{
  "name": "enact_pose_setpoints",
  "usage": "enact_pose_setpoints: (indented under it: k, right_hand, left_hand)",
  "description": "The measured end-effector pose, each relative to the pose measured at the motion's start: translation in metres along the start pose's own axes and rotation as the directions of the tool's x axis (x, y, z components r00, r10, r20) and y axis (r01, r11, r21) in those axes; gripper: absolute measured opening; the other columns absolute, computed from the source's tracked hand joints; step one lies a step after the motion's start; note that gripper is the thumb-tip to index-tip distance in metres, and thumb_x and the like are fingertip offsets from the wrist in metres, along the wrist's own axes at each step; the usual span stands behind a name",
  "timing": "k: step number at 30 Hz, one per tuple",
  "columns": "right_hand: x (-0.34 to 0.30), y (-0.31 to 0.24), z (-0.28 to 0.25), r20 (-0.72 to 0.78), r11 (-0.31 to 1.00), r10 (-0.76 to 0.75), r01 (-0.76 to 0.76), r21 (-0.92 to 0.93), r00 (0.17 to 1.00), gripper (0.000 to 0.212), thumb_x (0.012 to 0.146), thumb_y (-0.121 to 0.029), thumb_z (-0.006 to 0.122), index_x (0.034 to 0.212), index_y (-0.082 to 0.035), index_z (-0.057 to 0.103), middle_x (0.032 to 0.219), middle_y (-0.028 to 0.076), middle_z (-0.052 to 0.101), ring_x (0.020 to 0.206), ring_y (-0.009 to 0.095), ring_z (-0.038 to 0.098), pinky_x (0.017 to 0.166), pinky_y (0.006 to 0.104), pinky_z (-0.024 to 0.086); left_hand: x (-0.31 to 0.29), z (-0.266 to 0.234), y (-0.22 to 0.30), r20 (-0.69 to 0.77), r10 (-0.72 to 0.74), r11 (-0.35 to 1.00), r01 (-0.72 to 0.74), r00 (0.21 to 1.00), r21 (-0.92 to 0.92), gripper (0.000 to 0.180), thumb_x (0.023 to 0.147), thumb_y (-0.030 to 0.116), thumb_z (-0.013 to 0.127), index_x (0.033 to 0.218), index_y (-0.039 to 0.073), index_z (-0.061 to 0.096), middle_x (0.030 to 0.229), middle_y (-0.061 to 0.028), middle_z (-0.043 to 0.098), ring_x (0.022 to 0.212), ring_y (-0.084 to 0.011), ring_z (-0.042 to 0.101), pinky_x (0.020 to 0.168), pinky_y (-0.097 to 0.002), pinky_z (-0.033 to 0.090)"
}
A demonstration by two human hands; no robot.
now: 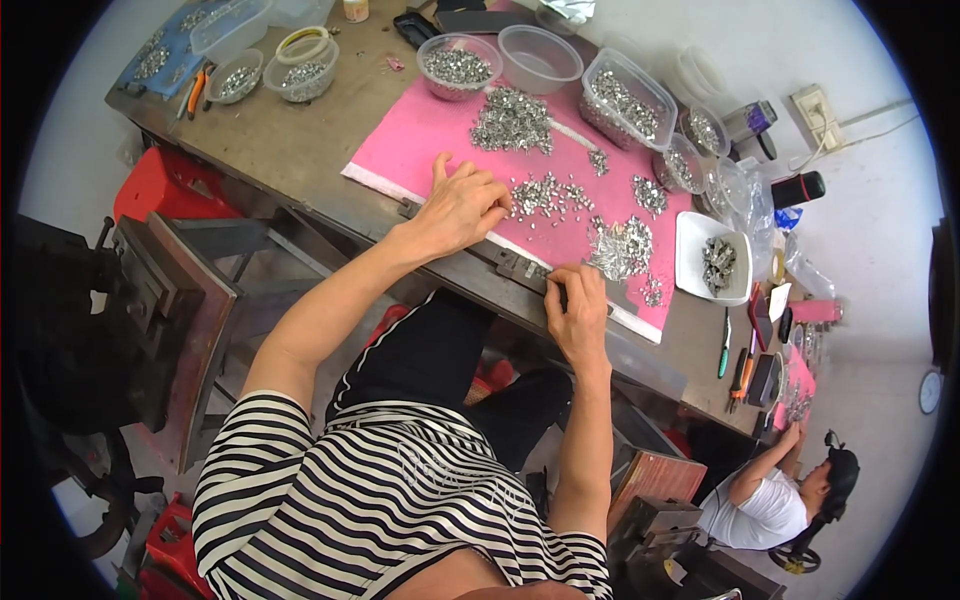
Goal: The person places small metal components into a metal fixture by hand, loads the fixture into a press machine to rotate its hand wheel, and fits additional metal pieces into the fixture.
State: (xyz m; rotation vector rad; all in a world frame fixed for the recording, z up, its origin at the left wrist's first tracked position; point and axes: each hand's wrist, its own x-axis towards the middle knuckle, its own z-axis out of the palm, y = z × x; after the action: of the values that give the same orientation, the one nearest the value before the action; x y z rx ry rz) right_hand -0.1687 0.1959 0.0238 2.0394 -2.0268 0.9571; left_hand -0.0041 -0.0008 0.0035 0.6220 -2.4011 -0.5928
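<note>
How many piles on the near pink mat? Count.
6: big pile, back; tiny pile, right; small pile, far right; scattered pile, centre; pale pile, front; corner pile, front right. Hidden ones possible.

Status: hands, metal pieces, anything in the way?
Left hand beside loose metal pieces, grip unclear. Right hand at metal bar, grip unclear. No obstruction visible.

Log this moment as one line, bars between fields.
left grip: by loose metal bits, hold unclear | right grip: by metal block, hold unclear | pink mat: bits in piles | white tray: metal pieces inside
</note>
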Motion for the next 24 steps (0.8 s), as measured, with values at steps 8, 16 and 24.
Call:
enact_pose_setpoints:
  k: [8,16,24]
  right_hand:
    - [0.026,0.01,0.011,-0.028,0.986,0.135,-0.132,0.098,0.99,0.009,0.085,-0.001,0.07,0.093,-0.005,0.068,0.088,0.01,0.063,0.084,0.03,0.06,0.077,0.041,0.043]
    - [0.058,0.016,0.047,-0.016,0.988,0.108,-0.11,-0.106,0.994,0.008,0.085,-0.012,0.072,0.087,-0.004,0.069,0.087,0.012,0.062,0.086,0.032,0.06,0.08,0.045,0.041]
    - [0.047,0.026,0.034,-0.005,0.982,0.185,-0.184,0.049,0.983,0.006,0.081,-0.007,0.071,0.083,-0.004,0.066,0.082,0.012,0.061,0.083,0.031,0.06,0.078,0.0446,0.041]
  left_hand:
    - [-0.002,0.004,0.0,-0.017,0.05,0.995,-0.048,0.999,0.087,0.007,0.087,0.02,0.072,0.091,0.014,0.073,0.09,-0.0013,0.062,0.101,-0.0242,0.057,0.112,-0.0655,0.023]
    - [0.0,0.007,0.001,-0.014,0.042,0.993,-0.04,0.999,0.109,0.009,0.087,0.02,0.073,0.091,0.012,0.073,0.093,-0.0031,0.062,0.104,-0.026,0.057,0.11,-0.0655,0.025]
    - [-0.007,0.014,0.019,-0.073,0.124,0.992,-0.122,0.99,0.032,0.008,0.09,0.016,0.069,0.095,0.01,0.068,0.096,-0.0038,0.062,0.103,-0.026,0.057,0.107,-0.0637,0.028]
